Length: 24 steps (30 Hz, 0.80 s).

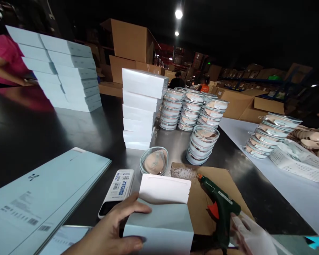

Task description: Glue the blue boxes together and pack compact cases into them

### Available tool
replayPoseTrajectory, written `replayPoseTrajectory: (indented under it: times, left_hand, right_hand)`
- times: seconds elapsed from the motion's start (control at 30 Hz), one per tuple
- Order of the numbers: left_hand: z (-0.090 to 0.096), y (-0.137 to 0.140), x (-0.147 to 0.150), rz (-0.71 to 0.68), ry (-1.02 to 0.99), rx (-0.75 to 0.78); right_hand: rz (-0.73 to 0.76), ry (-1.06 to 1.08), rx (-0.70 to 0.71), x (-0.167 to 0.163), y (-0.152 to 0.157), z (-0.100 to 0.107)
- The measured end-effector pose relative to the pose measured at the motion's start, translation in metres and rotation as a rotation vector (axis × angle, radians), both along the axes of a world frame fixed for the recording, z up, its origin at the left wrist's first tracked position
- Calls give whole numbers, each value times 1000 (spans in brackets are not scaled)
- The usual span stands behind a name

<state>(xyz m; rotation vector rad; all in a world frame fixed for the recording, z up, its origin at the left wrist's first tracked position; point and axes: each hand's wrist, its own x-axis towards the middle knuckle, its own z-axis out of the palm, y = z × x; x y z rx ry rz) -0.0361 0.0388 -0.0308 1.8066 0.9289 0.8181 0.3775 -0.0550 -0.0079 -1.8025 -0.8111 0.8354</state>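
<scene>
My left hand [122,223] grips a pale blue carton [159,221] at its left side, thumb in front and fingers on top. The carton's white end flap [164,188] stands up. My right hand [252,233], in a whitish glove, is blurred beside the rear of a dark green glue gun [220,198]; whether it holds the gun cannot be made out. The gun, with an orange nozzle and red trigger, is over a brown cardboard sheet [202,219] bearing dried glue. Just behind the carton sits a clear round case [154,161] with a beige cup-shaped pad inside.
Flat blue cartons [50,184] lie left, near a white device [118,189]. White box stacks [140,109] and filled cases [202,143] stand behind. At right are more cases [272,134] and a white basket [297,163]. A person in pink [7,60] is at far left.
</scene>
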Motion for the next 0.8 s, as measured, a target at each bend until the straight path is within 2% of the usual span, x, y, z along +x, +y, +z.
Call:
replayPoseTrajectory:
  times: [0.03,0.1,0.17,0.23,0.3,0.4,0.47,0.53,0.6,0.67,0.73,0.8]
  left_hand:
    - [0,0,1,-13,-2,-7]
    - [-1,-2,5,-17,-10,-34]
    - [-1,-6,13,25,-51,-69]
    - [-1,-11,21,90,-166,-110]
    - [-2,-16,29,151,-339,-135]
    - [-3,-20,32,160,-441,-82]
    - [-1,-19,28,105,-322,-8]
    - [5,-16,23,24,-161,42]
    - [15,-11,17,-42,-69,56]
    - [26,-4,12,-30,-84,68]
    - [33,3,7,126,-177,66]
    - [34,8,5,383,-318,-25]
  right_hand:
    - [-7,-88,38,-7,-1,2]
    - [122,-69,196,-36,2,5]
    - [447,73,356,-76,10,6]
    - [619,218,424,-108,15,1]
    - [648,256,472,-124,15,-6]
    - [720,27,519,-120,11,-10]
    - [815,-183,549,-113,11,-3]
    - [889,-295,588,-109,13,7]
    - [922,-300,592,-107,16,17]
    - [896,-233,541,-103,17,23]
    - [784,-50,489,-99,17,26]
    - [649,129,450,-95,14,27]
